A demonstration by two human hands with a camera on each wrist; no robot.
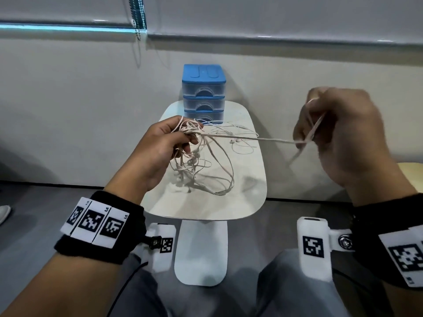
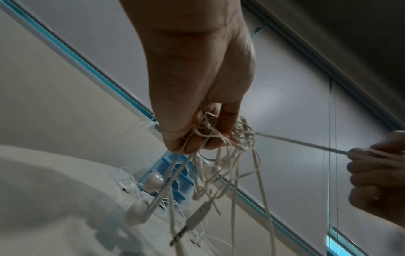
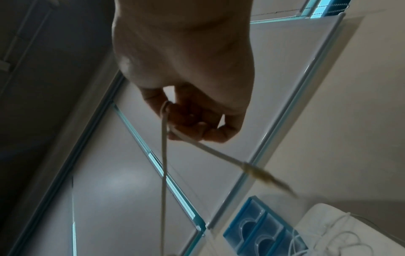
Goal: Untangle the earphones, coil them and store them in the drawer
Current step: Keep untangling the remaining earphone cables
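My left hand (image 1: 180,139) grips a knotted bundle of beige flat-cable earphones (image 1: 201,163) above the small white table (image 1: 251,202). Loops, earbuds (image 2: 153,181) and a jack plug (image 2: 179,237) hang from the left hand (image 2: 203,138). One cable strand (image 1: 263,139) runs taut to the right, where my right hand (image 1: 309,133) pinches it. In the right wrist view the cable wraps around the right hand's (image 3: 190,124) fingers, with its plug end (image 3: 263,175) sticking out, blurred. A blue three-drawer box (image 1: 203,94) stands at the table's far edge, drawers closed.
A second, thin white earphone set (image 1: 238,143) lies on the table in front of the drawer box. A wall with window blinds and a bead cord (image 1: 138,24) is behind. My knees and the table's pedestal (image 1: 201,252) are below.
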